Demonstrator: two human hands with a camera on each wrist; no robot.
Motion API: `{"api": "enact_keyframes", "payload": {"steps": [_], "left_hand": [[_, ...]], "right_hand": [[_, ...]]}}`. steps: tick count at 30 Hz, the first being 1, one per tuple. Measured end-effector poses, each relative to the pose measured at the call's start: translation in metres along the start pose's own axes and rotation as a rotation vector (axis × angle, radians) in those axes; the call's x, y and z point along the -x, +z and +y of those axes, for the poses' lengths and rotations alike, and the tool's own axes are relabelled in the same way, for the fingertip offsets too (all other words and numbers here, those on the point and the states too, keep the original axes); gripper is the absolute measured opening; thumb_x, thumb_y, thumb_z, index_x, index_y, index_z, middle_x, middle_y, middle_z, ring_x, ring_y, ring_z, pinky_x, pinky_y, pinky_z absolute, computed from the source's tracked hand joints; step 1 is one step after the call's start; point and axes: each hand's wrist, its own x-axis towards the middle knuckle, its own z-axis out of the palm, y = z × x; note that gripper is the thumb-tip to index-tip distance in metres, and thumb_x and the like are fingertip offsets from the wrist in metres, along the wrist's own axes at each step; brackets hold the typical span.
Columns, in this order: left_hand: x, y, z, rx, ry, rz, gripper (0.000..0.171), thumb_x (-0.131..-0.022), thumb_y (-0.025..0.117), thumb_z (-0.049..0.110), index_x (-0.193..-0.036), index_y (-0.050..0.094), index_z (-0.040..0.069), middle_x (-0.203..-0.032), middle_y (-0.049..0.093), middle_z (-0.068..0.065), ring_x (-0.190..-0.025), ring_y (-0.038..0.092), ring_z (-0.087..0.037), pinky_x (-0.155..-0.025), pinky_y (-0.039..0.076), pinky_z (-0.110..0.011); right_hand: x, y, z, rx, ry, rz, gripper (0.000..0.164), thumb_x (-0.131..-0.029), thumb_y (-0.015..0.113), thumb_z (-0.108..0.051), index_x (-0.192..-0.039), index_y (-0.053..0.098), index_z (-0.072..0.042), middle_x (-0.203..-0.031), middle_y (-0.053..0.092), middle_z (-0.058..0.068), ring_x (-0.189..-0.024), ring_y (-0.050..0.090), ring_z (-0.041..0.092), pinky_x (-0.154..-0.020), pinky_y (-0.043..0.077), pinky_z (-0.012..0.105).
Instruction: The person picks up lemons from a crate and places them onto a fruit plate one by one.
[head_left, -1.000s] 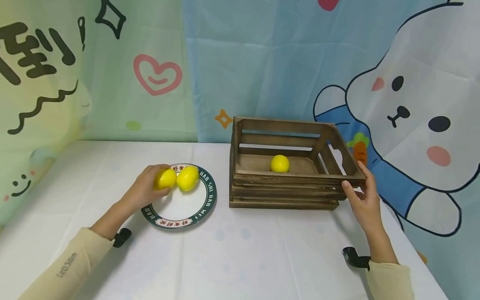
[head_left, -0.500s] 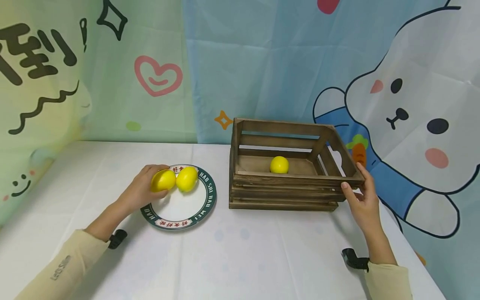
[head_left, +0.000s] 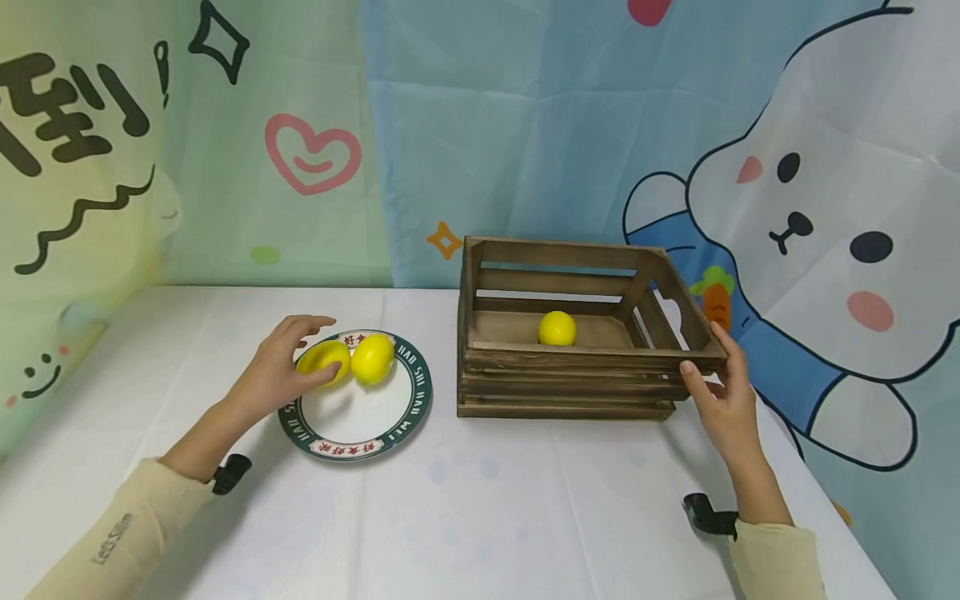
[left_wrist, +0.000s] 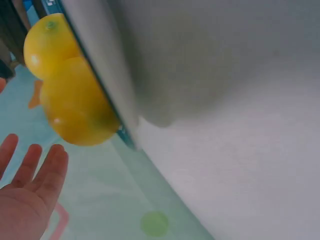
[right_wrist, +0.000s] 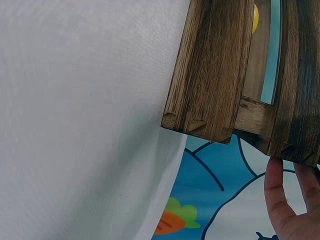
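My left hand [head_left: 273,367] is at the left of the plate [head_left: 408,417], its thumb and fingers spread around the nearer lemon [head_left: 324,360]. In the left wrist view, the straight fingers [left_wrist: 52,172] stand apart from the two yellow fruits. A second lemon [head_left: 372,359] lies against the first on the white plate with a green lettered rim. My right hand [head_left: 723,408] holds the front right corner of a brown slatted wooden crate [head_left: 555,362], thumb at the front and fingers along the end. Inside the crate sits one lemon [head_left: 557,328].
A white cloth [head_left: 480,517] covers the table, with plate and crate side by side on it. Behind them hangs a printed backdrop [head_left: 510,125] with a heart and a white cartoon animal. The crate stands close to the backdrop.
My left hand has let go of the left lemon; its fingers have opened and lifted off it. That lemon lies slightly farther left. My right hand stays at the crate.
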Motion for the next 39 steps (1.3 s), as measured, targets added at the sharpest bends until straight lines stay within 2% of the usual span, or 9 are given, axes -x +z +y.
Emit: {"api": "enact_keyframes", "payload": {"steps": [5, 11, 17, 24, 32, 39], "left_hand": [[-0.006, 0.0, 0.008, 0.005, 0.046, 0.029, 0.054, -0.079, 0.077, 0.006, -0.128, 0.054, 0.0, -0.126, 0.055, -0.019, -0.113, 0.054, -0.036, -0.093, 0.048, -0.053], [-0.016, 0.002, 0.022, 0.026, 0.099, 0.028, 0.053, -0.079, 0.077, 0.004, -0.127, 0.055, -0.001, -0.126, 0.055, -0.018, -0.113, 0.055, -0.036, -0.093, 0.049, -0.053], [-0.036, 0.003, 0.041, 0.039, 0.134, -0.019, 0.052, -0.082, 0.076, 0.009, -0.129, 0.055, 0.003, -0.128, 0.055, -0.014, -0.116, 0.053, -0.031, -0.096, 0.049, -0.048], [-0.06, 0.005, 0.065, 0.081, 0.251, -0.032, 0.051, -0.082, 0.077, 0.01, -0.128, 0.057, 0.003, -0.125, 0.057, -0.011, -0.117, 0.053, -0.029, -0.097, 0.047, -0.044], [-0.081, 0.016, 0.093, 0.121, 0.321, -0.024, 0.047, -0.083, 0.077, 0.011, -0.126, 0.06, 0.003, -0.122, 0.06, -0.013, -0.113, 0.055, -0.026, -0.097, 0.048, -0.041], [-0.1, 0.025, 0.114, 0.133, 0.412, -0.073, 0.048, -0.083, 0.078, 0.011, -0.126, 0.06, 0.001, -0.121, 0.06, -0.011, -0.113, 0.054, -0.024, -0.096, 0.048, -0.041]], "right_hand": [[0.0, -0.001, 0.0, -0.003, -0.003, 0.005, 0.069, -0.096, 0.06, -0.011, -0.155, 0.025, -0.022, -0.15, 0.037, 0.013, -0.117, 0.042, -0.003, -0.08, 0.036, 0.014], [-0.001, -0.001, 0.001, -0.009, -0.012, 0.01, 0.069, -0.095, 0.06, -0.01, -0.155, 0.026, -0.02, -0.151, 0.037, 0.012, -0.114, 0.041, -0.006, -0.08, 0.036, 0.014], [-0.002, -0.001, 0.001, -0.004, -0.013, 0.008, 0.069, -0.096, 0.06, -0.011, -0.155, 0.026, -0.022, -0.152, 0.036, 0.011, -0.115, 0.041, -0.005, -0.081, 0.036, 0.015], [-0.001, 0.0, -0.002, -0.019, -0.03, 0.002, 0.07, -0.095, 0.06, -0.009, -0.155, 0.026, -0.021, -0.151, 0.037, 0.012, -0.113, 0.04, -0.007, -0.08, 0.036, 0.014], [-0.001, -0.001, -0.002, -0.026, -0.038, -0.006, 0.07, -0.096, 0.06, -0.011, -0.155, 0.025, -0.022, -0.152, 0.036, 0.011, -0.118, 0.041, -0.004, -0.081, 0.037, 0.014], [-0.001, -0.002, 0.0, -0.028, -0.057, -0.001, 0.07, -0.095, 0.061, -0.009, -0.155, 0.026, -0.018, -0.151, 0.036, 0.013, -0.118, 0.042, -0.005, -0.08, 0.038, 0.012]]}}
